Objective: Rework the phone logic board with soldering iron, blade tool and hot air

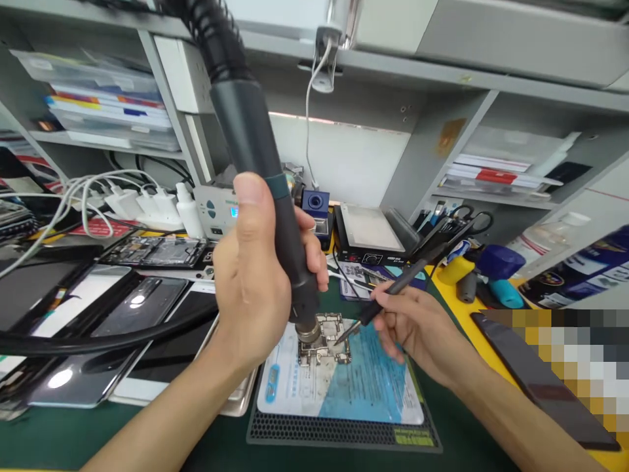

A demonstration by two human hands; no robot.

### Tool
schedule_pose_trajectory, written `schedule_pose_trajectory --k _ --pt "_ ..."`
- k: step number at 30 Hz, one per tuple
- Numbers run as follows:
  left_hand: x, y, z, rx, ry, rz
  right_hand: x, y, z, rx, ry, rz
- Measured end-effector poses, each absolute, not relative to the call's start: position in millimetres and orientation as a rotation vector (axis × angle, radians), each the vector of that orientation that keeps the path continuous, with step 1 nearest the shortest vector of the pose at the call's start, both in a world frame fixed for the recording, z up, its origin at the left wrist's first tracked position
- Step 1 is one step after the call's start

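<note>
My left hand (253, 275) is wrapped round the dark handle of a hot air gun (246, 137), nozzle down. The nozzle sits just above a phone circuit board (324, 354); from here I cannot tell whether they touch. My right hand (415, 321) pinches the black grip of a soldering iron (400, 282). Its pointed metal tip reaches the board's right part, beside the nozzle; contact is unclear. Under the board lies a blue and white printed sheet (363, 393) on a black honeycomb-patterned mat (319, 429). The nozzle hides part of the board.
Several phones and panels (147, 328) lie at left, crossed by a black hose (98, 342). Behind stand a hot air station (216, 210), white chargers (147, 206) and a flat heating plate (371, 229). Bottles (498, 262) and a dark panel (535, 373) are at right.
</note>
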State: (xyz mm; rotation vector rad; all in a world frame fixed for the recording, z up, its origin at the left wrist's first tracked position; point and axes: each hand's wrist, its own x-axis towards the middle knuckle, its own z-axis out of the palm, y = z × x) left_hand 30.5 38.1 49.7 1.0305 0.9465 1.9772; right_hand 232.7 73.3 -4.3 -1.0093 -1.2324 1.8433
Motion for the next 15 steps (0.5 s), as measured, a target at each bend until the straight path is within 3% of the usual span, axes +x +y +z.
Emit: schedule_pose_trajectory --k 7,15 --pt "37.5 41.4 48.9 0.978 0.971 1.978 225.5 65.6 -13.9 -1.093 -1.359 1.623" --pt "36.3 43.5 45.3 0.987 0.989 1.964 225.9 63.7 -15.9 -1.097 -1.339 1.613"
